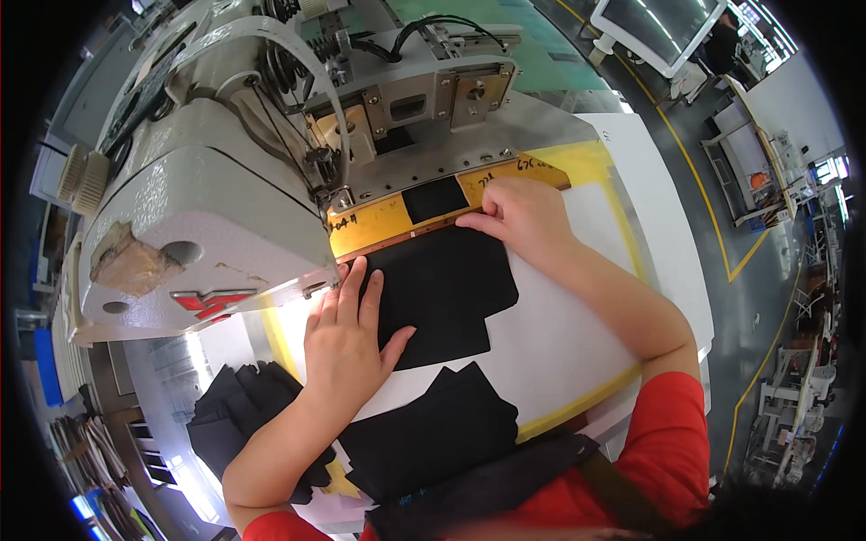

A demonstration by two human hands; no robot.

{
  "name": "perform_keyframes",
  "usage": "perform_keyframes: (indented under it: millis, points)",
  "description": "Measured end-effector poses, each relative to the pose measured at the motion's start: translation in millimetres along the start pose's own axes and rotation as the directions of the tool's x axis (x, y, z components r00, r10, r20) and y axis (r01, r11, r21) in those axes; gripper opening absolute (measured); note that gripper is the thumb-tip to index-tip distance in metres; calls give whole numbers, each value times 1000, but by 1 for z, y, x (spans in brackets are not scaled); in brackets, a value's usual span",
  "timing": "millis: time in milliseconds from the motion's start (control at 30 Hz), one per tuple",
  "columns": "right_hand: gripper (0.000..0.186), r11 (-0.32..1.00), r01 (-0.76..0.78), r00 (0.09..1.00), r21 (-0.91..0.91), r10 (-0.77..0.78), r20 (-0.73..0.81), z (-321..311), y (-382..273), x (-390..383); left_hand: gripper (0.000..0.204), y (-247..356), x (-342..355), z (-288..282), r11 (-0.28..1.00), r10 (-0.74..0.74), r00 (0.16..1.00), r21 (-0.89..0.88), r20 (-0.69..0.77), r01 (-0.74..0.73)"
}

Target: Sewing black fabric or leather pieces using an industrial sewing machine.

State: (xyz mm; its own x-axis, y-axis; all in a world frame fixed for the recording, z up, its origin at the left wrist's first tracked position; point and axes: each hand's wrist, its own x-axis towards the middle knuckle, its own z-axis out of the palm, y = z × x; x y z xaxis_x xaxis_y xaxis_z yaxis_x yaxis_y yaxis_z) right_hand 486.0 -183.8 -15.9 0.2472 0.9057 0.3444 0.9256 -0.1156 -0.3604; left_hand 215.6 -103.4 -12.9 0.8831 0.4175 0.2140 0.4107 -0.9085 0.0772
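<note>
A black fabric piece (442, 288) lies on the white work surface, its far edge against a yellow template strip (374, 227) at the sewing machine. My left hand (347, 338) rests flat on the fabric's left side, fingers stretched forward and thumb spread. At the strip's right part, my right hand (528, 221) has curled fingers, with its thumb along the line where fabric and strip meet. What lies between those fingers is hidden. A black patch (434, 199) shows in the strip's window.
The white sewing machine head (207, 216) stands close to my left hand, with a metal clamp frame (433, 95) behind the strip. Stacked black fabric pieces (433, 428) lie near my body; another pile (239, 406) is at left. Yellow tape (577, 406) borders the surface.
</note>
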Motion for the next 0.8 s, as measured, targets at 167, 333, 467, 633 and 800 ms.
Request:
perform_keyframes:
  millis: [167, 333, 467, 633, 800]
  points:
    - [34, 980, 140, 984, -140, -154, -92, -1, -17, -20, 70, 1, 0, 1, 1000, -3, 1000, 5, -2, 3]
    - [59, 911, 334, 941, -242, -305, 150, 3, -52, -56, 72, 3, 1, -2, 1000, -12, 999, 7, 30, 12]
    - [60, 926, 267, 962, -267, -240, 131, 3, -41, -55, 75, 3, -1, -3, 998, -36, 997, -43, 65, 38]
    - [61, 946, 266, 954, -185, -230, 194, 2, -34, -46, 74, 2, 0, -1, 1000, -11, 1000, 10, 22, 11]
    - [63, 909, 351, 928, -224, -307, 209, 9, -58, -41, 73, 3, 1, 0, 1000, -12, 1000, 4, -14, 12]
